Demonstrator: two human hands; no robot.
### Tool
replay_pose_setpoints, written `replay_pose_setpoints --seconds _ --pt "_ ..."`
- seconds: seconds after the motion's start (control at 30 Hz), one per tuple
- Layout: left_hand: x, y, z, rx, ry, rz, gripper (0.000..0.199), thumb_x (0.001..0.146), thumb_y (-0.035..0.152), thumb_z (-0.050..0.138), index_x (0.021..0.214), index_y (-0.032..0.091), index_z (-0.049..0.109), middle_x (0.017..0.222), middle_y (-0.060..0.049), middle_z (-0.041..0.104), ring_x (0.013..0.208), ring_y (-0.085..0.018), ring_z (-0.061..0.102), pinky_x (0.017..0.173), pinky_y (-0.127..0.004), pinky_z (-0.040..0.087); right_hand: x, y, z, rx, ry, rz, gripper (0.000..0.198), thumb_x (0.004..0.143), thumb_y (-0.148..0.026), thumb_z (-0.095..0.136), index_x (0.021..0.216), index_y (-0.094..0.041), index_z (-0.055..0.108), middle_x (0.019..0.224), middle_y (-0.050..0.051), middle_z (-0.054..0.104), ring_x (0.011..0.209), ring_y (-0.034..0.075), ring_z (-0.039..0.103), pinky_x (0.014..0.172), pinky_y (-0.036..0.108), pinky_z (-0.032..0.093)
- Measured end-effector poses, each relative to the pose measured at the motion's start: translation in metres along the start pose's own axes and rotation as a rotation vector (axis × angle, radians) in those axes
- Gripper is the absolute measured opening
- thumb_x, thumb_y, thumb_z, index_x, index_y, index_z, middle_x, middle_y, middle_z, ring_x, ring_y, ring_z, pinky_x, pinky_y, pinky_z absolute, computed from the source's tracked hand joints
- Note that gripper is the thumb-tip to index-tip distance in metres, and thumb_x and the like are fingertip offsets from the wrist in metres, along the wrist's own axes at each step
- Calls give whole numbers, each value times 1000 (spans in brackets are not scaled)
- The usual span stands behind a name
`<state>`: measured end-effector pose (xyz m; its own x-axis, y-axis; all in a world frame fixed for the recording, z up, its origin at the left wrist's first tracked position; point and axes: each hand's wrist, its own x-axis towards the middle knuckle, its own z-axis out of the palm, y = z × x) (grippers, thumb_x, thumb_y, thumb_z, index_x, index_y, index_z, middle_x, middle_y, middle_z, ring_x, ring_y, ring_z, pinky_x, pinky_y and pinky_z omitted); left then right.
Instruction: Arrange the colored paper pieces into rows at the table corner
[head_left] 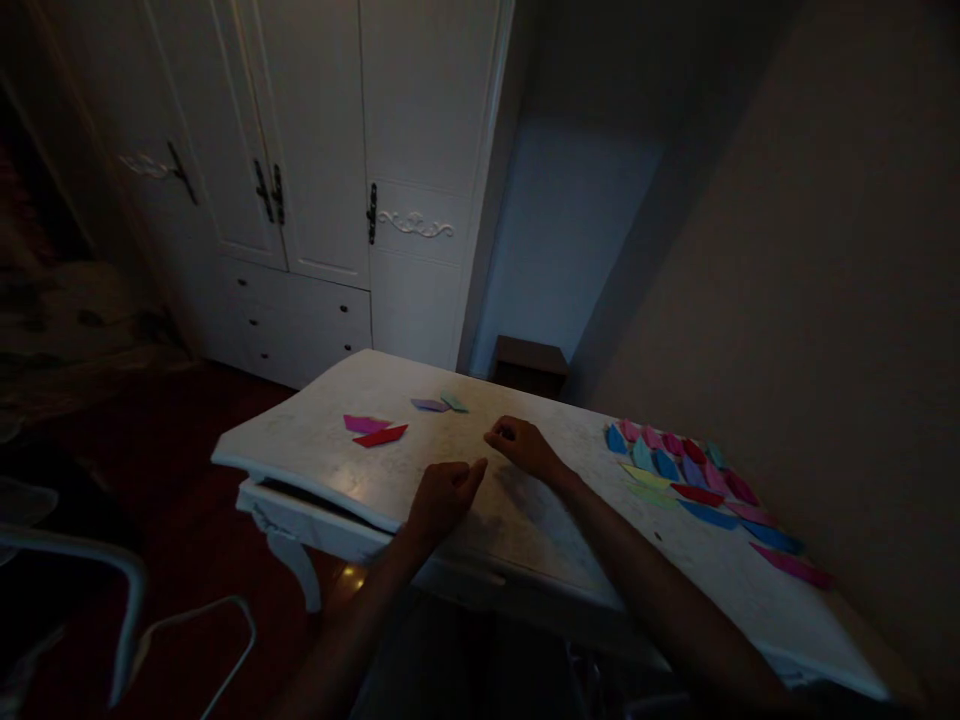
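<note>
My left hand [442, 500] hovers over the front middle of the white table [540, 525], its fingers curled in and the thumb pointing up. Just beyond it, to the right, is my right hand [523, 446], also with curled fingers, the thumb and forefinger close together. A small gap separates the two hands, and no object shows in either. Nearest on the left lie folded paper pieces: a red one [381, 436], a pink one [364, 424], a lilac one [429, 405] and a pale green one [454, 402].
Several rows of coloured folded paper pieces [701, 495] cover the table's right end, beside the wall [840, 330]. A white wardrobe [420, 130] stands behind the table, with a brown box-like stool [529, 355] near it. White metal tubing [135, 580] is at lower left.
</note>
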<state>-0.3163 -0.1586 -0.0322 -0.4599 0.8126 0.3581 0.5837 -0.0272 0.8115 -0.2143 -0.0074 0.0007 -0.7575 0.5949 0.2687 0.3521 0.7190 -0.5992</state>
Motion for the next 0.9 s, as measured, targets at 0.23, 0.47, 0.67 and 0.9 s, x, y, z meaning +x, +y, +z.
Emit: replay_pose_setpoints --seconds 0.23,0.47,0.67,0.9 --pt "-6 -1 1 -84 -15 -26 55 86 54 39 45 20 22 47 5 18 45 -8 22 48 -27 16 86 -11 42 -269 -64 144 34 82 -29 66 112 -13 63 104 13 68 95 22 62 78 28 44" --pt "-5 -2 -3 -172 -1 -37 51 85 50 39 47 20 21 48 5 18 45 -8 21 48 -27 17 104 0 58 -318 -48 145 22 83 -30 63 94 -12 71 104 15 68 96 23 61 79 28 43" --pt "-4 -4 -2 -222 24 -67 50 83 50 41 49 21 20 50 5 18 47 -8 21 48 -27 17 85 9 49 -285 18 83 21 84 -27 62 99 -14 69 103 11 64 93 19 58 82 27 42" --pt "-7 0 -4 -213 36 -64 50 82 51 43 49 21 21 50 5 19 47 -8 21 48 -27 18 33 23 16 -159 117 -112 22 86 -23 63 107 -19 65 106 8 59 94 19 57 84 31 47"
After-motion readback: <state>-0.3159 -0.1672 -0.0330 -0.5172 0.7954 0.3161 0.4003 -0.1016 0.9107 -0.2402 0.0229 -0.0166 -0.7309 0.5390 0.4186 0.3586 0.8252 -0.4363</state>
